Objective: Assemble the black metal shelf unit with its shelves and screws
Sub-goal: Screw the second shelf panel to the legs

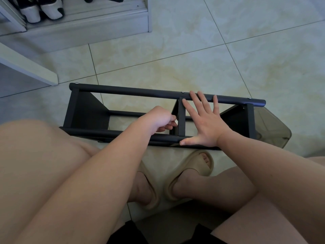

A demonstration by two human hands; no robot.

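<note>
The black metal shelf unit (pixel 123 91) lies on its side on the tiled floor in front of my knees, its long tubes running left to right. Three black shelf panels stand between the tubes: one at the left (pixel 88 111), one in the middle (pixel 182 120), one at the right (pixel 235 118). Small silver screw heads (pixel 182 91) show on the far tube. My left hand (pixel 159 118) reaches between the tubes with curled fingers touching the middle panel's left face; what it pinches is hidden. My right hand (pixel 202 118) lies flat and spread, fingertips on the far tube, thumb on the near tube.
A translucent grey plastic bin (pixel 270 127) lies at the unit's right end. A white board edge (pixel 28 66) juts in at the left. Shoes (pixel 40 9) sit on a white rack at the top left. My feet in beige slippers (pixel 190 175) are just below the unit.
</note>
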